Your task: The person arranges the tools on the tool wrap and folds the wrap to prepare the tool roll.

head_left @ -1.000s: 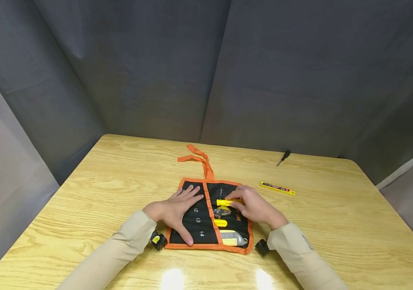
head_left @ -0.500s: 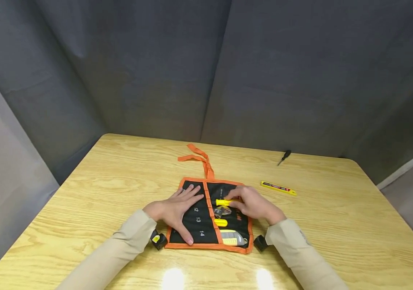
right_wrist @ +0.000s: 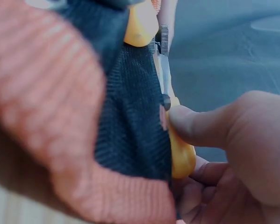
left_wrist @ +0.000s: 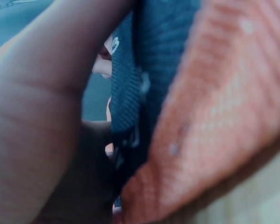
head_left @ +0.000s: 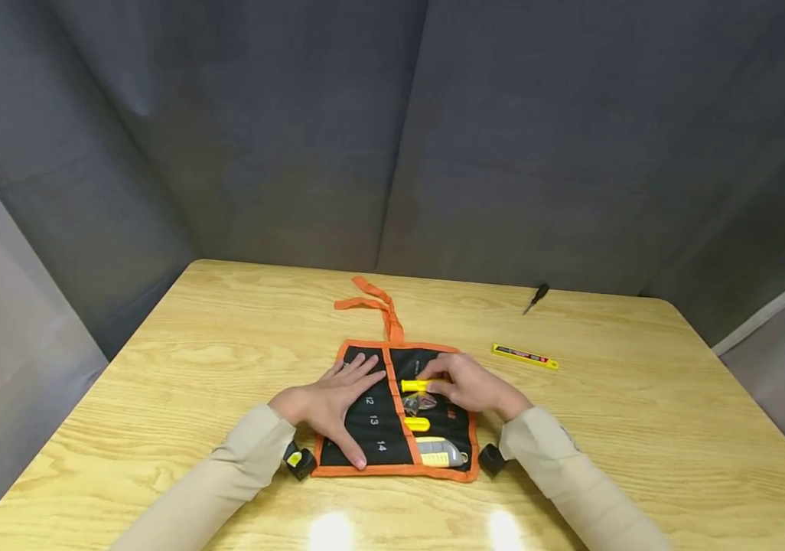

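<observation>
A black tool roll with orange trim (head_left: 365, 470) lies unrolled on the table. My left hand (head_left: 330, 405) rests on its left half, fingers spread over the numbered pockets. My right hand (head_left: 478, 389) pinches the yellow handle of a screwdriver (head_left: 413, 386) between thumb and fingers; its shaft is hidden, with the handle's left end at the pocket edge. In the right wrist view, thumb and fingers hold the yellow handle (right_wrist: 183, 156). Below it in the head view, a metal tool head (head_left: 418, 403), a second yellow handle (head_left: 418, 424) and a grey-yellow utility knife (head_left: 441, 451) stick out of pockets.
Orange ties (head_left: 382, 302) trail from the roll's far edge. A flat yellow labelled strip (head_left: 525, 356) lies to the right, and a small black screwdriver (head_left: 537, 297) lies farther back. Grey curtains (head_left: 392, 138) stand behind the table.
My right hand has moved slightly left with the yellow screwdriver, whose handle is now closer to the orange pocket edge. The left hand has stayed on the roll.
</observation>
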### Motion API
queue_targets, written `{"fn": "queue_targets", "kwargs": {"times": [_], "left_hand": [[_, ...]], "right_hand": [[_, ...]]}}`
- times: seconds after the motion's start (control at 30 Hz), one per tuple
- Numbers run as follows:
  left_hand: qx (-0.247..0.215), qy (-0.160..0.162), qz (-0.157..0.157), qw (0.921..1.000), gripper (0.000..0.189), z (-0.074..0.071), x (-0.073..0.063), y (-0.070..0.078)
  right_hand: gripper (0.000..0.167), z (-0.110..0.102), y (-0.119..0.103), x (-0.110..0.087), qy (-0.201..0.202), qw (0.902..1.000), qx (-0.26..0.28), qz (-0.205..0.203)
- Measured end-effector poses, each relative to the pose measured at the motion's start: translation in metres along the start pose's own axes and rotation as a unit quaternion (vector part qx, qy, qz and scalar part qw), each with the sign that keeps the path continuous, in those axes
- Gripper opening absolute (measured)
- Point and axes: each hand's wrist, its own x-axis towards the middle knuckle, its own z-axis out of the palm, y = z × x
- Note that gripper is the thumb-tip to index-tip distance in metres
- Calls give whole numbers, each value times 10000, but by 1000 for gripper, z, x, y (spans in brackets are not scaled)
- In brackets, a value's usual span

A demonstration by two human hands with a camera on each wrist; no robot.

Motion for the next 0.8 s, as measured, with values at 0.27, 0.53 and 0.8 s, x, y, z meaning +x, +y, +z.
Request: {"fn": "queue_targets", "kwargs": {"times": [0.27, 0.53, 0.8], "left_hand": [[80, 70, -73, 9999, 124, -1, -1, 4], [231, 207, -173, 9994, 123, -1, -1, 5], [260, 275, -198, 9991, 122, 1, 0, 4]], "right_hand": [[15, 3, -3, 6, -12, 9998, -205, -87], [14, 1, -7, 10, -31, 9999, -90, -71], [16, -2, -5, 17, -453, 9971, 601, -79]]}}
